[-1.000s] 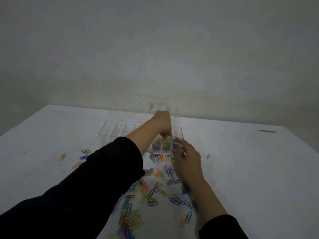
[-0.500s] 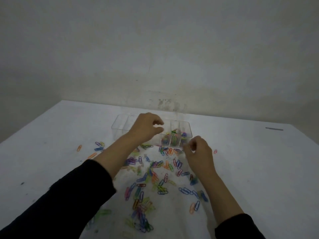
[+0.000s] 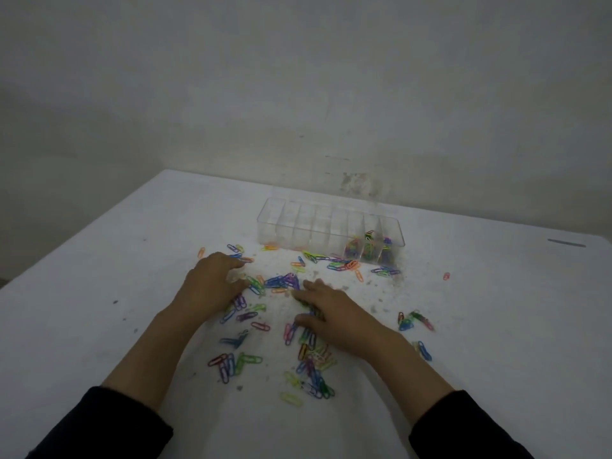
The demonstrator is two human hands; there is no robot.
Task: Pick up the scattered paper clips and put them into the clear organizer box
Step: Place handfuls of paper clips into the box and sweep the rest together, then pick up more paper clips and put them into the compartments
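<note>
Both hands are flat down on the white table (image 3: 99, 260), fingers spread loosely, and I can't tell if either has pinched anything. Nearest, a bunch of paper clips (image 3: 311, 369) sits just under the right hand (image 3: 334, 313). A blue-purple clump (image 3: 281, 281) lies between its fingertips and the left hand (image 3: 212, 286), roughly equally near both. Beyond them, the clear organizer box (image 3: 331, 226) runs left-right, with only its right compartments filled. No writing anywhere.

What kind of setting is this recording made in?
Probably a bare indoor work table, not clearly an office or home: a white table against a stained plain wall, with only coloured paper clips and a clear organizer box on it.
</note>
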